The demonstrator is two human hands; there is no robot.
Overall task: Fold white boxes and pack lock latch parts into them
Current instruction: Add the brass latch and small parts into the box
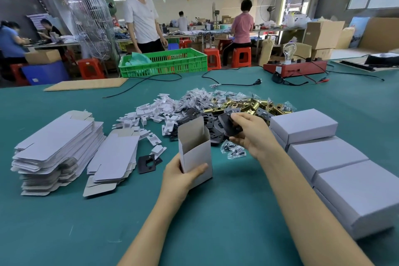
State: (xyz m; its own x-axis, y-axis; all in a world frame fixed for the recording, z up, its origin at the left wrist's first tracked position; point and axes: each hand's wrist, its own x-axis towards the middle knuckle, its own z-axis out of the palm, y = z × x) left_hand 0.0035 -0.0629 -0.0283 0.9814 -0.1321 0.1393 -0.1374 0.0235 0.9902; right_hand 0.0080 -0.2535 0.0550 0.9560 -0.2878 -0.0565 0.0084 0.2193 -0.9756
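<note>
My left hand [181, 176] grips an upright white box [195, 153] by its lower part; the top flap stands open. To its right, my right hand [251, 134] pinches black latch plates [228, 124] above the table. Behind them lies a heap of brass latch bodies [250, 104], bagged screws [200, 97], black plates [192, 115] and white inserts [151, 112]. A bag of screws [234, 150] lies under my right hand. Two stacks of flat white box blanks [58, 147] sit on the left.
Closed white boxes [328, 153] are stacked along the right. A lone black plate [149, 163] lies left of the box. A green crate [164, 61], a cardboard sheet [86, 84], cables and a red test unit [295, 68] sit at the far edge. People work beyond the green table [216, 211].
</note>
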